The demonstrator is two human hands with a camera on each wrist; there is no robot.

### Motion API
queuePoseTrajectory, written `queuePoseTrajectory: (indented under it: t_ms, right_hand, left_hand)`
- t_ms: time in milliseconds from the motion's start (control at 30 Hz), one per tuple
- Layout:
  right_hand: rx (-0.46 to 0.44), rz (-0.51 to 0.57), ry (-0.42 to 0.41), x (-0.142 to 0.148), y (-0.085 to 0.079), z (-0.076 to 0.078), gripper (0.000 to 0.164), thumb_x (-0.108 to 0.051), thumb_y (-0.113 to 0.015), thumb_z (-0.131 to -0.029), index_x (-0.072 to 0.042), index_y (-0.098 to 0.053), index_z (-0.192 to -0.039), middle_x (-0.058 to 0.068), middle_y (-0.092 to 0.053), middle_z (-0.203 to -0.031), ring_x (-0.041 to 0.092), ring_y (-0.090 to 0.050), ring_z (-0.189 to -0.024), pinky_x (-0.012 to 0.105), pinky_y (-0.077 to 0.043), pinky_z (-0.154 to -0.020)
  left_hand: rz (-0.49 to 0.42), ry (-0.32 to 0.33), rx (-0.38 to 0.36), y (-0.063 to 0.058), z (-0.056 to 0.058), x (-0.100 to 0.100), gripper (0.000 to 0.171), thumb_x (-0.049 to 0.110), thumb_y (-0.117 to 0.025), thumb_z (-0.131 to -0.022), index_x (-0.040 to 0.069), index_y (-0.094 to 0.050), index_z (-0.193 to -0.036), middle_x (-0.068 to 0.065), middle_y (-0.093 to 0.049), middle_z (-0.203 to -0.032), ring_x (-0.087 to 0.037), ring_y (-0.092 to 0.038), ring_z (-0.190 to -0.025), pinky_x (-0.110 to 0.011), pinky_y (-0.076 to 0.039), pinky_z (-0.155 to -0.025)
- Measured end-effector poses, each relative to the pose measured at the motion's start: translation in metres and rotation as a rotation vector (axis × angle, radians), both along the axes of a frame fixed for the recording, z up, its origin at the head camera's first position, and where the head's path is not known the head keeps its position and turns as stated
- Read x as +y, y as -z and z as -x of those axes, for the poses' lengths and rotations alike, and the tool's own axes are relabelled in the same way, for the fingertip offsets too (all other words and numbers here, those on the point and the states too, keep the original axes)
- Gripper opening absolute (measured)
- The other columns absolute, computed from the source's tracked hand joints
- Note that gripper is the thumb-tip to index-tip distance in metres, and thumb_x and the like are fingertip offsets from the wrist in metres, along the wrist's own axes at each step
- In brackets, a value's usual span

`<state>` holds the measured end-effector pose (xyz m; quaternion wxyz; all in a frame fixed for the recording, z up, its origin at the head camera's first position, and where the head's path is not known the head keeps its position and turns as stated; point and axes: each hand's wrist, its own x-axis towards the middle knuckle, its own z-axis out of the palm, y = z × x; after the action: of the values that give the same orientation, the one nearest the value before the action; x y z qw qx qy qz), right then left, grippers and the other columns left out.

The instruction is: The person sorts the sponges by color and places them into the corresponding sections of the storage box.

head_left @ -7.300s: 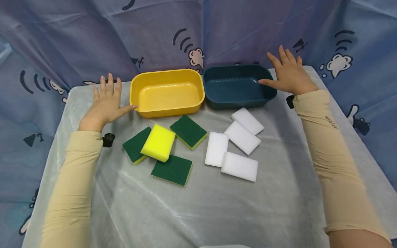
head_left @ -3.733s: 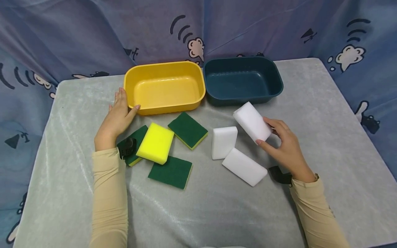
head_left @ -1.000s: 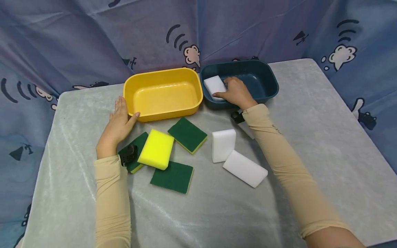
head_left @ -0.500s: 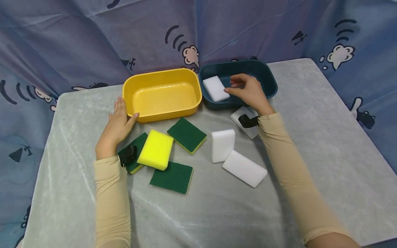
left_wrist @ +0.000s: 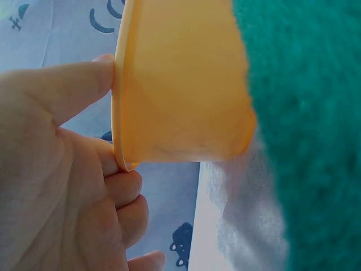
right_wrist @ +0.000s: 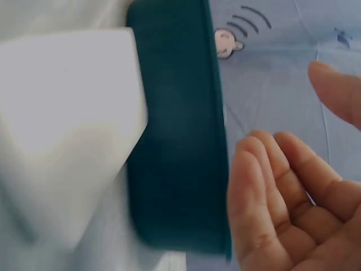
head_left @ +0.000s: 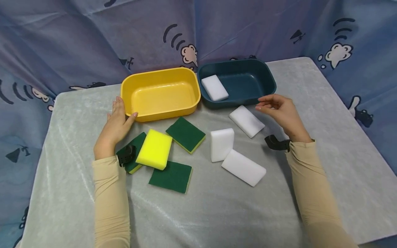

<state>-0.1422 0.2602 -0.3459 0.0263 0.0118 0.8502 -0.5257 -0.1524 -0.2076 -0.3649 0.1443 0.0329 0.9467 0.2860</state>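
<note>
One white sponge (head_left: 215,88) lies in the blue tub (head_left: 245,86); three white sponges (head_left: 246,121) and four scourers (head_left: 186,134) lie on the bench (head_left: 198,217), so little seems done. The right hand (head_left: 283,115), fingers loosely bent, holds nothing; the left hand (head_left: 113,129) rests straight fingers against the yellow tub (head_left: 161,100).

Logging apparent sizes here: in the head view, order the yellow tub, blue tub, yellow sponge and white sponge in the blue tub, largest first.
Yellow tub and blue tub: too alike to rank
Yellow sponge
White sponge
</note>
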Motion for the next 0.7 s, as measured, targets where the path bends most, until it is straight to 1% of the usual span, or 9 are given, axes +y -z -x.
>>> queuePoseTrajectory:
  t_ms: [100, 167, 333, 400, 533, 633, 700]
  right_hand:
    - [-0.066, -0.020, 0.020, 0.013, 0.006, -0.007, 0.033, -0.017, -0.067, -0.089, 0.006, -0.061, -0.111, -0.009, -0.065, -0.088, 0.010, -0.062, -0.083, 0.019, -0.050, -0.073]
    - [-0.126, -0.033, 0.011, 0.022, 0.011, -0.009, 0.033, -0.018, -0.067, -0.089, 0.007, -0.061, -0.111, -0.011, -0.065, -0.087, 0.009, -0.062, -0.081, 0.020, -0.050, -0.072]
    - [-0.294, -0.047, -0.040, 0.038, 0.028, -0.005, 0.043, -0.024, -0.067, -0.089, 0.009, -0.059, -0.115, -0.010, -0.065, -0.087, 0.006, -0.061, -0.080, 0.022, -0.050, -0.071]
    - [-0.335, -0.039, -0.056, 0.042, 0.034, -0.003, 0.045, -0.024, -0.067, -0.089, 0.011, -0.057, -0.117, -0.009, -0.065, -0.088, 0.005, -0.061, -0.080, 0.022, -0.052, -0.071]
    - [-0.350, -0.014, -0.063, 0.046, 0.041, -0.002, 0.044, -0.018, -0.067, -0.089, 0.014, -0.056, -0.117, -0.009, -0.067, -0.087, 0.004, -0.062, -0.079, 0.022, -0.053, -0.070]
    - [-0.340, -0.018, -0.047, 0.046, 0.041, -0.002, 0.045, -0.018, -0.071, -0.086, 0.013, -0.059, -0.116, -0.010, -0.068, -0.084, 0.004, -0.062, -0.075, 0.021, -0.053, -0.068]
    - [-0.344, -0.039, -0.050, 0.044, 0.039, -0.003, 0.046, -0.020, -0.072, -0.084, 0.012, -0.060, -0.115, -0.010, -0.067, -0.081, 0.004, -0.060, -0.072, 0.020, -0.052, -0.066]
  left_hand:
    - [0.001, 0.003, -0.007, 0.000, 0.001, 0.000, 0.081, 0.049, -0.029, -0.100, 0.002, 0.020, -0.144, -0.012, 0.023, -0.152, -0.027, 0.020, -0.140, -0.056, 0.007, -0.110]
    - [0.002, 0.005, -0.010, 0.000, 0.002, 0.001, 0.081, 0.049, -0.029, -0.100, 0.002, 0.020, -0.144, -0.012, 0.023, -0.152, -0.027, 0.020, -0.140, -0.056, 0.007, -0.110]
    - [0.001, 0.010, -0.017, 0.001, 0.001, 0.001, 0.081, 0.050, -0.028, -0.100, 0.002, 0.021, -0.144, -0.012, 0.024, -0.152, -0.027, 0.020, -0.139, -0.057, 0.006, -0.109]
    - [0.001, 0.011, -0.021, 0.001, 0.001, 0.001, 0.082, 0.050, -0.028, -0.100, 0.002, 0.021, -0.144, -0.012, 0.024, -0.152, -0.027, 0.020, -0.139, -0.057, 0.007, -0.109]
    - [-0.001, 0.015, -0.020, 0.000, -0.002, 0.000, 0.081, 0.050, -0.026, -0.100, 0.002, 0.022, -0.144, -0.013, 0.024, -0.151, -0.028, 0.020, -0.139, -0.057, 0.006, -0.109]
    - [0.000, 0.014, -0.012, -0.001, -0.002, 0.000, 0.080, 0.049, -0.026, -0.100, 0.002, 0.022, -0.144, -0.015, 0.023, -0.151, -0.028, 0.020, -0.139, -0.057, 0.006, -0.109]
    - [-0.001, 0.012, -0.008, -0.001, -0.002, 0.000, 0.080, 0.049, -0.027, -0.100, 0.002, 0.022, -0.144, -0.015, 0.023, -0.152, -0.028, 0.020, -0.139, -0.058, 0.006, -0.109]
